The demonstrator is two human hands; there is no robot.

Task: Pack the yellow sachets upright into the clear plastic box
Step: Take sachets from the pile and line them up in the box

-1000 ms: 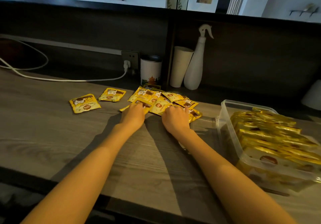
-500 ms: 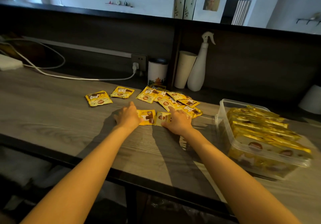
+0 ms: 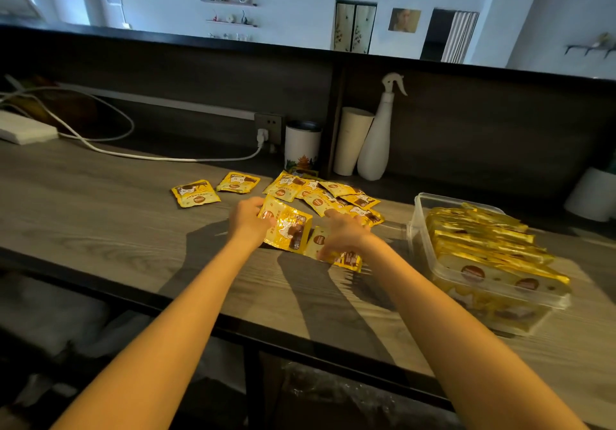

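My left hand (image 3: 248, 221) grips a yellow sachet (image 3: 287, 226) by its left edge and holds it tilted up off the wooden table (image 3: 100, 216). Just to its right, my right hand (image 3: 345, 234) holds a second yellow sachet (image 3: 336, 253) low over the table. Behind both hands lies a loose pile of sachets (image 3: 326, 194). Two single sachets (image 3: 196, 193) lie flat further left. The clear plastic box (image 3: 420, 219) stands at the right, packed with several sachets on edge.
A white canister (image 3: 301, 146), a paper cup (image 3: 351, 139) and a white spray bottle (image 3: 378, 139) stand against the dark back wall. A white cable (image 3: 140, 156) runs from a wall socket to the left. The table's front edge runs under my forearms.
Both hands pulled a sachet each out of the pile towards me, then lifted them off the table. The left sachet is now tilted up. My head has drawn back.
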